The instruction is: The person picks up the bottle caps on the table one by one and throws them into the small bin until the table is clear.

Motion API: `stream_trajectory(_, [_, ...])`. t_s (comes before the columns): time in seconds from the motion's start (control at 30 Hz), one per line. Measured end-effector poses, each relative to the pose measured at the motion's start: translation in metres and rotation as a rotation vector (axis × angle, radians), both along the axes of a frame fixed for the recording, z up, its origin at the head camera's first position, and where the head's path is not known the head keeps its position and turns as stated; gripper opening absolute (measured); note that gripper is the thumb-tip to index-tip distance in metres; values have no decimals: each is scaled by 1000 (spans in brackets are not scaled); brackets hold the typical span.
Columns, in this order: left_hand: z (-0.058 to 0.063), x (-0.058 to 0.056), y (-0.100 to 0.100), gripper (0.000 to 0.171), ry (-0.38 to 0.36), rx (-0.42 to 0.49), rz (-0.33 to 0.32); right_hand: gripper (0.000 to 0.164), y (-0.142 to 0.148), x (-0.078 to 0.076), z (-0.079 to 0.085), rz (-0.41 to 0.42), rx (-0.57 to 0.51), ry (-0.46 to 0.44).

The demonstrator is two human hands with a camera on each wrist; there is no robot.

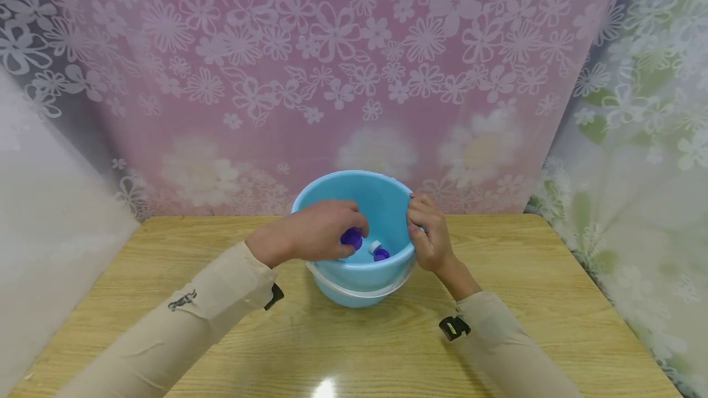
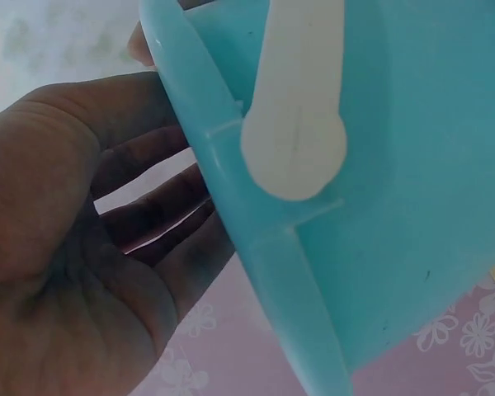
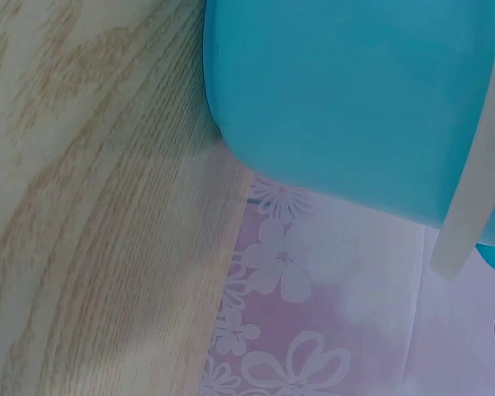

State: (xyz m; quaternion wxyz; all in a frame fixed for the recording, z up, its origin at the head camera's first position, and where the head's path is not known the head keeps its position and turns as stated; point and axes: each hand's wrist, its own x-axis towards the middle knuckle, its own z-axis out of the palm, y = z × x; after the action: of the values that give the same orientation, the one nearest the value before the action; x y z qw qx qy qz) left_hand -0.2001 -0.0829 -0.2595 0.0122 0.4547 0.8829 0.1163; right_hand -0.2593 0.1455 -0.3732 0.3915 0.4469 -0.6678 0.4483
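Note:
A light blue bucket point(image 1: 354, 284) with a white handle point(image 2: 293, 148) stands on the table, its mouth tipped a little toward me in the head view. My left hand point(image 1: 323, 229) reaches over the near left rim, and its thumb and fingers pinch a small purple cup point(image 1: 352, 238). From the left wrist its fingertips are hidden behind the rim. On the bucket's right side my right hand point(image 1: 431, 235) grips the rim with curled fingers. A small white piece point(image 1: 375, 247) and another purple cup point(image 1: 381, 254) lie on the bucket's bottom.
The wooden table point(image 1: 232, 336) extends on both sides of the bucket. Behind its far edge hangs a pink curtain point(image 1: 332, 78) with white flowers, and a pale floral curtain point(image 1: 647, 171) hangs at the right.

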Motion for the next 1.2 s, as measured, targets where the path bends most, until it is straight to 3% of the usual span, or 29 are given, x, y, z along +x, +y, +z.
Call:
stream_trajectory(0.2, [-2,2,-1,19,-53,-15,5,19,-1,1,-1,11,5,-8])
stream_trajectory(0.33, [0,4,-3,22,-68,-30,53,19,-1,0,-1,17,17,-15])
stream_trajectory(0.5, [8,7,-5,23,10,23,144,19,3,-2,0,39,45,-25])
stream_trajectory(0.73, [11,4,-14,23,147,217,244,18,13,-2,2,67,92,-75])
stream_trajectory(0.87, [8,3,-25,25,203,328,344,14,19,-2,2,48,112,-115])
stream_trajectory(1.03, [-2,4,-42,27,221,449,473,39,29,3,1,-8,190,-217])
stream_trajectory(1.2, [-18,4,-62,32,237,515,546,62,44,7,-2,-37,240,-281])
